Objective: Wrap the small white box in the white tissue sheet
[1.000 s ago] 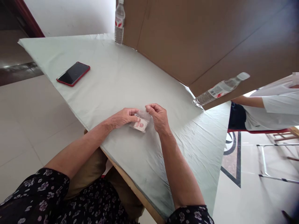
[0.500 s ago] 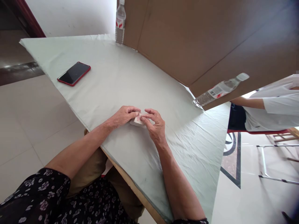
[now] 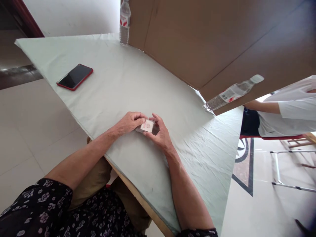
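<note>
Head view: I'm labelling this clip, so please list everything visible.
Packet: 1, whitish with red print, between hands
Phone: 1, black, red-edged, table's left
Bottles: 2, clear, beside board
Board: 1, brown, far side
Table: 1, pale green cloth, centre
Co-worker: 1, white top, far right
Seat: 1, red, beneath co-worker
Metal frame: 1, silvery, right
Wooden furniture: 1, brown, right
Floor: 1, pale tiles, around table
Wall: 1, white, upper left
Strip: 1, dark red, upper left
Left hand: 1, bare, packet's left
Right hand: 1, bare, packet's right
Floral top: 1, black, bottom
Trousers: 1, brown, lower left
</note>
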The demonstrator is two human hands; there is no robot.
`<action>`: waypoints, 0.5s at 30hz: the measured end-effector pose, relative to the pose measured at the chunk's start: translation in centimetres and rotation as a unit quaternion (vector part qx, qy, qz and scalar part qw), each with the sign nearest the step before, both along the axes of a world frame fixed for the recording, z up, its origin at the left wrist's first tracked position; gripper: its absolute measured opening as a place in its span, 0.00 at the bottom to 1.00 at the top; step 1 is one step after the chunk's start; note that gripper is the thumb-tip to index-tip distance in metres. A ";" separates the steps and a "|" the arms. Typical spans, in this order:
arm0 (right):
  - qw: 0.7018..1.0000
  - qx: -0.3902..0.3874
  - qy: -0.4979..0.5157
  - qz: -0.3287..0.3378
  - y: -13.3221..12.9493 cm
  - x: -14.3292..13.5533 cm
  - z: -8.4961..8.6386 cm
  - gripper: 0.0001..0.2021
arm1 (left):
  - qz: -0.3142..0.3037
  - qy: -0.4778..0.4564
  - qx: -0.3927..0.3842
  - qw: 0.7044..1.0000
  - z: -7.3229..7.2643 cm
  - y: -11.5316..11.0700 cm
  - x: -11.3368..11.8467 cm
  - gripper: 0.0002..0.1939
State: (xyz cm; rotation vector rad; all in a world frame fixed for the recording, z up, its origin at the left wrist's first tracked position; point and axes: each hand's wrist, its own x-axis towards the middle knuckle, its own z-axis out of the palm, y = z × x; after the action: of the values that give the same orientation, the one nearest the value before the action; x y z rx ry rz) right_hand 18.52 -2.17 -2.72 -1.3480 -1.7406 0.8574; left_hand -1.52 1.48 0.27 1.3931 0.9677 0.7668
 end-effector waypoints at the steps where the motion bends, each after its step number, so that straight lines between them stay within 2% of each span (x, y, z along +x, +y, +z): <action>1: 1.000 0.008 0.003 -0.006 -0.1 -0.2 -0.1 0.39 | 0.008 0.003 0.010 1.000 -0.1 0.0 0.1 0.19; 5: 0.995 0.066 0.035 -0.064 -0.2 -0.8 0.1 0.34 | 0.075 -0.011 0.061 0.995 -0.3 0.1 0.2 0.24; 8: 0.994 0.046 0.041 -0.094 0.2 -0.5 -0.2 0.34 | 0.124 -0.011 0.074 0.989 -0.3 0.1 0.2 0.27; 11: 0.996 -0.006 0.017 -0.082 0.5 0.1 -0.8 0.36 | 0.132 0.009 0.070 0.989 -0.5 0.1 0.2 0.28; 15: 0.998 0.007 0.031 -0.057 0.5 0.4 -1.1 0.46 | 0.127 0.031 0.091 0.987 -1.1 0.3 0.1 0.28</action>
State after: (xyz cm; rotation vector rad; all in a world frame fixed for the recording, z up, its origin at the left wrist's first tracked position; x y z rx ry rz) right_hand 18.93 -1.68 -3.86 -1.3839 -1.6030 0.8136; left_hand -1.38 1.79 -0.83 1.4740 1.1628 1.0267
